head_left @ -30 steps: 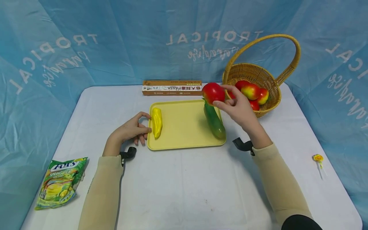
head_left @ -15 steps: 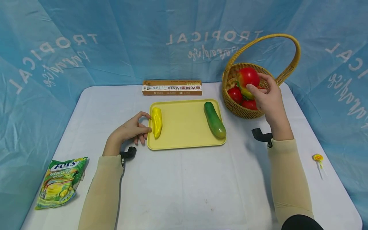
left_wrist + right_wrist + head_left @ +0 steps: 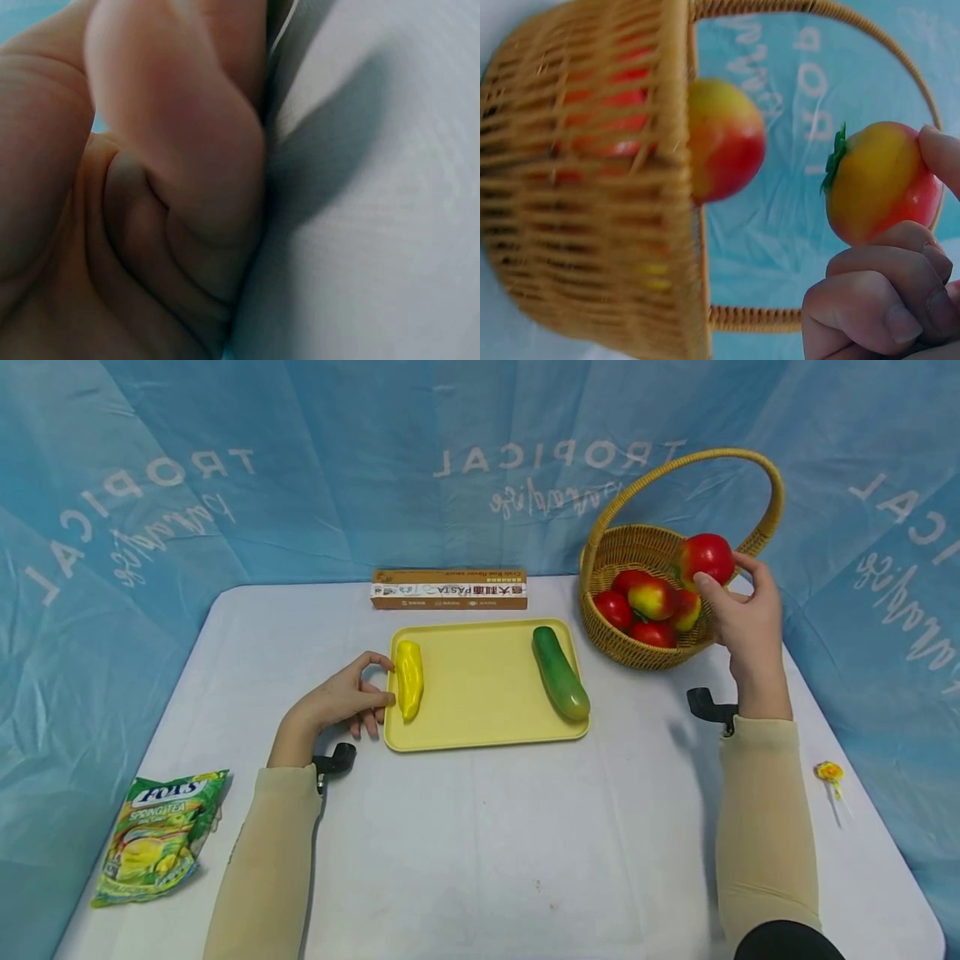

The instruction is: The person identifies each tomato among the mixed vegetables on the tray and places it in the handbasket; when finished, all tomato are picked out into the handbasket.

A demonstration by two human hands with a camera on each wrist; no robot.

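Observation:
My right hand (image 3: 753, 622) pinches a red-and-yellow fruit (image 3: 707, 558) between thumb and fingers, over the right side of a wicker basket (image 3: 626, 652). In the right wrist view, the fruit (image 3: 881, 184) has a green leafy cap and hangs above the basket's rim, apart from it. Several similar fruits (image 3: 652, 599) lie in the basket. My left hand (image 3: 337, 697) holds the left edge of a yellow tray (image 3: 480, 685) between thumb and index finger. Its curled fingers (image 3: 187, 135) fill much of the left wrist view. On the tray lies a yellow, tapering pepper-like piece (image 3: 410, 681), beside the left hand.
A green cucumber-like vegetable (image 3: 560, 674) lies at the tray's right end. Behind the tray stands a long pasta box (image 3: 448, 590). A green candy bag (image 3: 161, 837) lies front left on the white table (image 3: 487, 852), and a yellow lollipop (image 3: 829, 772) at the right.
My right hand has carried the fruit from above the tray's right end rightward and over the basket, uncovering the green vegetable and the fruits inside. The left hand and the tray have not moved.

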